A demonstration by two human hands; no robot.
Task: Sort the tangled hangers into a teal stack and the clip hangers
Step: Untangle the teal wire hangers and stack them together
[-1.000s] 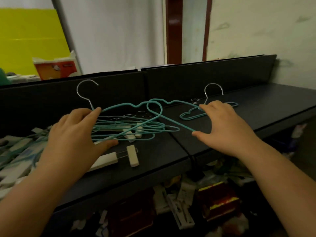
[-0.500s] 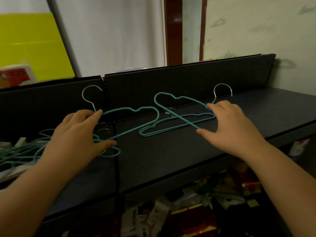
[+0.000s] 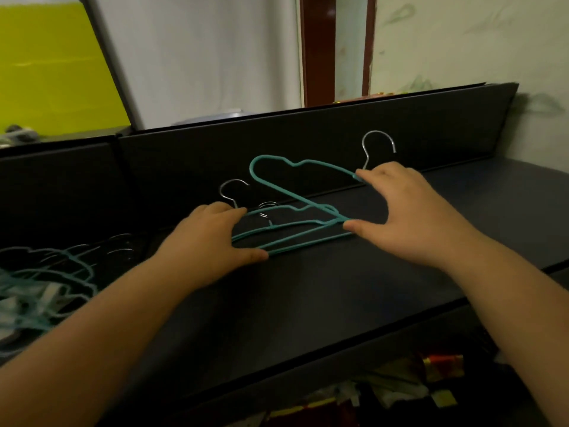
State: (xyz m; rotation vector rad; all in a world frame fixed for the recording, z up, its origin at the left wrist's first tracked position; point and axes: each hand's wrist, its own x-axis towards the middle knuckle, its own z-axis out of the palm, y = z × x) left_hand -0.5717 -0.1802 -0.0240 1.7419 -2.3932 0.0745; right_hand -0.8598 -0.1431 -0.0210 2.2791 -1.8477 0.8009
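My left hand (image 3: 212, 241) grips a teal wire hanger (image 3: 295, 241) at its left end, low over the dark table (image 3: 308, 303); its silver hook (image 3: 234, 192) rises behind my fingers. My right hand (image 3: 406, 211) holds a second teal hanger (image 3: 277, 177) tilted up on edge, fingers at its neck, thumb on its lower corner; its hook (image 3: 378, 146) stands above my fingers. Another teal hanger (image 3: 286, 209) lies flat under them. A blurred tangle of teal and clip hangers (image 3: 43, 282) lies at the far left.
A low black back panel (image 3: 308, 149) runs behind the table. The table's front edge (image 3: 338, 355) drops to a cluttered floor with coloured packaging (image 3: 400, 383). A yellow board (image 3: 52, 66) stands at the back left.
Both hands carried their teal hangers rightward away from the tangle, which now lies at the far left. My hands have come closer together and the two hangers overlap above the flat one.
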